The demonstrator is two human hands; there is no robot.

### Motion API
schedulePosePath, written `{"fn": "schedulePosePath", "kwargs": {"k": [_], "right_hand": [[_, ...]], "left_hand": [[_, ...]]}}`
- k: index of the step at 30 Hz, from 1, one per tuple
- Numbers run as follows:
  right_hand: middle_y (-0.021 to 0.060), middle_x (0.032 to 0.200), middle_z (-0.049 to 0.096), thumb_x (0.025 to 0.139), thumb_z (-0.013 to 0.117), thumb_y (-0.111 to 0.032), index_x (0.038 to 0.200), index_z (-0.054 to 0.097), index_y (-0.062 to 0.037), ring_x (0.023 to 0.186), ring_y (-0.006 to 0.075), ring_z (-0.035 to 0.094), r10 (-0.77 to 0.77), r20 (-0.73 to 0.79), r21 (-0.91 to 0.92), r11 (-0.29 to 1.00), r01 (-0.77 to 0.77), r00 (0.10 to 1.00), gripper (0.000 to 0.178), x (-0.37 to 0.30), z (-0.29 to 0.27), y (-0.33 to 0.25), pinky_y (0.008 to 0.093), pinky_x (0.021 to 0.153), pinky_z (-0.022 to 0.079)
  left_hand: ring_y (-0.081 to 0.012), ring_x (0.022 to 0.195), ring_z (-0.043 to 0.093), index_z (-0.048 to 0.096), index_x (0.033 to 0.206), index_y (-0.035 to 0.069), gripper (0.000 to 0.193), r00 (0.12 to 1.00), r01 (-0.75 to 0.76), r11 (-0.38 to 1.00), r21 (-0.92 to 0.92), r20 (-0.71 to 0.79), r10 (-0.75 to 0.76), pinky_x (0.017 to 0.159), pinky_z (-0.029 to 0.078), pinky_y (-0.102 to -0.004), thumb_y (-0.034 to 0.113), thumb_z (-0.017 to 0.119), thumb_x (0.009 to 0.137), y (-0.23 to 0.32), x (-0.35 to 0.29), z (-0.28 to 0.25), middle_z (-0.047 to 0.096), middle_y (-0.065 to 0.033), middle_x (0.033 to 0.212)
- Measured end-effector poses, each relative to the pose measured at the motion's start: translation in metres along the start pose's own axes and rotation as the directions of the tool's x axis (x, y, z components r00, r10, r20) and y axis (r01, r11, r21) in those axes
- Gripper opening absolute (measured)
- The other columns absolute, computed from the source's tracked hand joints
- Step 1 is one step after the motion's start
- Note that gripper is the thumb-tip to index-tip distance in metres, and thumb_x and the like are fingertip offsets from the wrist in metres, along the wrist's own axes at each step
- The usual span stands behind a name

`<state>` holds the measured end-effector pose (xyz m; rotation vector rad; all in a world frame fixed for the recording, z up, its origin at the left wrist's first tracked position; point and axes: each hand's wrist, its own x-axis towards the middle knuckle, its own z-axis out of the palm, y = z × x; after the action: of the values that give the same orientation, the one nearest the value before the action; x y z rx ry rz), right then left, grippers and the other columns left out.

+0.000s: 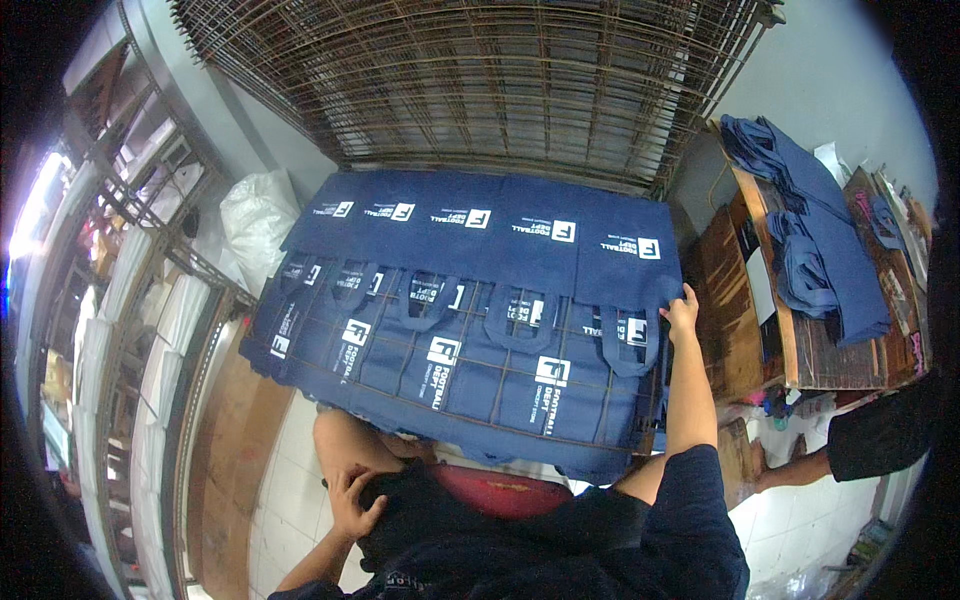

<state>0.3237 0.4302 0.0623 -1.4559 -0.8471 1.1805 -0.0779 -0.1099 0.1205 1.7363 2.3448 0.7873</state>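
Note:
Navy blue fabric tote bags (627, 262) with white print lie overlapping in a row, their handle loops hanging toward me. The right edge of the rightmost bag is pinched in my right hand (681, 314), with the arm stretched forward. Under the handles, a wire mesh rack (470, 419) crosses more navy printed bags (390, 350) in a lower layer. My left hand (352, 503) lies on my leg, fingers spread, holding nothing.
Many rusty wire racks (480, 80) stand raised beyond the bags. More navy bags (815, 230) are piled on a wooden table (840, 366) at right. A white sack (262, 225) and metal shelving (190, 400) are at left. Another person's leg (800, 470) shows at lower right.

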Motion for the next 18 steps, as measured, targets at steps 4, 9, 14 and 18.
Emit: {"fn": "schedulePosePath", "kwargs": {"k": [4, 9, 14, 18], "right_hand": [[0.0103, 0.1, 0.054, 0.077, 0.038, 0.005, 0.139, 0.033, -0.0063, 0.077, 0.0185, 0.055, -0.007, -0.003, -0.007, 1.0, 0.007, 1.0, 0.063, 0.002, 0.001, 0.015, 0.0317, 0.059, 0.054], [0.0107, 0.102, 0.055, 0.077, 0.038, 0.005, 0.139, 0.033, -0.0059, 0.076, 0.0187, 0.056, -0.025, 0.003, -0.039, 0.999, 0.025, 1.0, 0.063, 0.005, 0.001, 0.017, 0.0318, 0.059, 0.055], [0.0149, 0.116, 0.053, 0.078, 0.038, 0.004, 0.137, 0.037, -0.0053, 0.086, 0.0221, 0.059, -0.02, -0.017, -0.09, 0.996, 0.019, 1.0, 0.06, 0.009, 0.0, 0.017, 0.0323, 0.059, 0.057], [0.0126, 0.111, 0.053, 0.077, 0.038, 0.003, 0.138, 0.035, -0.0051, 0.082, 0.0196, 0.058, -0.019, 0.004, -0.074, 0.997, 0.019, 1.0, 0.061, 0.004, 0.002, 0.015, 0.0321, 0.06, 0.056]], "left_hand": [[-0.0339, 0.102, 0.05, 0.063, 0.102, 0.006, 0.046, 1.0, 0.02, 1.0, 0.01, 0.004, -0.02, 0.088, 0.035, -0.0461, 0.039, 0.065, 0.07, -0.002, -0.002, 0.0, 0.056, -0.0144, 0.104], [-0.0333, 0.102, 0.05, 0.064, 0.102, 0.007, 0.047, 1.0, 0.024, 1.0, -0.003, -0.007, -0.024, 0.088, 0.035, -0.0458, 0.041, 0.065, 0.07, -0.007, -0.004, 0.003, 0.056, -0.0141, 0.105], [-0.0331, 0.102, 0.051, 0.065, 0.101, 0.006, 0.046, 1.0, 0.023, 1.0, -0.003, 0.004, -0.023, 0.088, 0.035, -0.0458, 0.041, 0.066, 0.07, -0.005, -0.001, 0.003, 0.056, -0.0137, 0.103], [-0.0333, 0.103, 0.051, 0.065, 0.101, 0.006, 0.047, 0.999, 0.041, 0.999, -0.006, 0.006, -0.041, 0.088, 0.035, -0.0457, 0.041, 0.066, 0.07, -0.004, -0.002, 0.003, 0.056, -0.0138, 0.104]]}}
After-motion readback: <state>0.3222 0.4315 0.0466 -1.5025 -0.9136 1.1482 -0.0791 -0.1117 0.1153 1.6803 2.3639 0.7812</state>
